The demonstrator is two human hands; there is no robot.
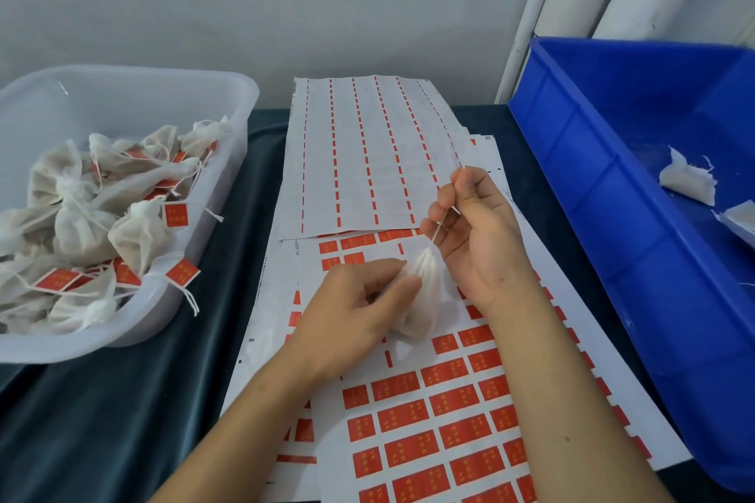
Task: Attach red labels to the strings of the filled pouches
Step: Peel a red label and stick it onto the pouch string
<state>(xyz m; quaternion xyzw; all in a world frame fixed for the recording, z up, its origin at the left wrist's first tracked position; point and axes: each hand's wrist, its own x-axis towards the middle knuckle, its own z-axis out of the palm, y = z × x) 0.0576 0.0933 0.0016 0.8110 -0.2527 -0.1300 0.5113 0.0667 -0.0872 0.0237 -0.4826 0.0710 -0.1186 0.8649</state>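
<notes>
Hands: two, the left hand (351, 310) and the right hand (474, 229), both at the pouch (425, 298) in the centre.
Pouch in hand: one, with one string (443, 218) running up toward 1 o'clock.
Bins: two, a clear tub (228, 94) at 9 o'clock and a blue crate (592, 184) at 3 o'clock.
Labelled pouches (81, 216) in the tub: a heap, more than ten, too tangled to count exactly.
Pouches in the crate: two in sight (688, 180).
Label sheets: one stripped sheet (367, 155) at 12 o'clock; the sheets with red labels (449, 433) at 6 o'clock overlap, several.
</notes>
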